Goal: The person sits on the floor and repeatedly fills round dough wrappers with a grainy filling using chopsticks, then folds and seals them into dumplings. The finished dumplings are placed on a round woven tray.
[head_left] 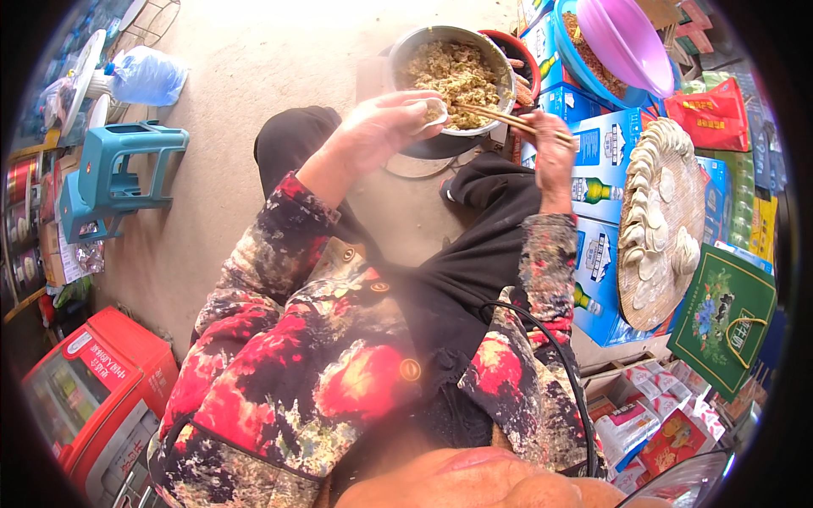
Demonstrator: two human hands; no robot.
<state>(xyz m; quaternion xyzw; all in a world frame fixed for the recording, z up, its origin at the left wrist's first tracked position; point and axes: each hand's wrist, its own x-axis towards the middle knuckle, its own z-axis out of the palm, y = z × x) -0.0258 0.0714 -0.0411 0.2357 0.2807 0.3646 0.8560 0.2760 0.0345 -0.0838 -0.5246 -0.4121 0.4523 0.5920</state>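
Observation:
My left hand (pixel 377 127) cups a round white dumpling wrapper (pixel 430 108) just above the rim of a metal bowl (pixel 406 46) full of minced filling (pixel 453 74). A pair of wooden chopsticks (pixel 506 118) is gripped in my right hand (pixel 550 157), their tips reaching into the filling beside the wrapper. To the right, a round woven tray (pixel 690 212) carries folded dumplings along its edge and several flat wrappers in the middle. Both forearms wear flowered red and dark sleeves.
Blue cartons (pixel 597 178) hold up the tray. A pink basin (pixel 627 38) sits in a blue one at the top right. A green bag (pixel 724 317) and red packets lie to the right. A teal plastic stool (pixel 114 173) and a red box (pixel 93 398) stand on the left.

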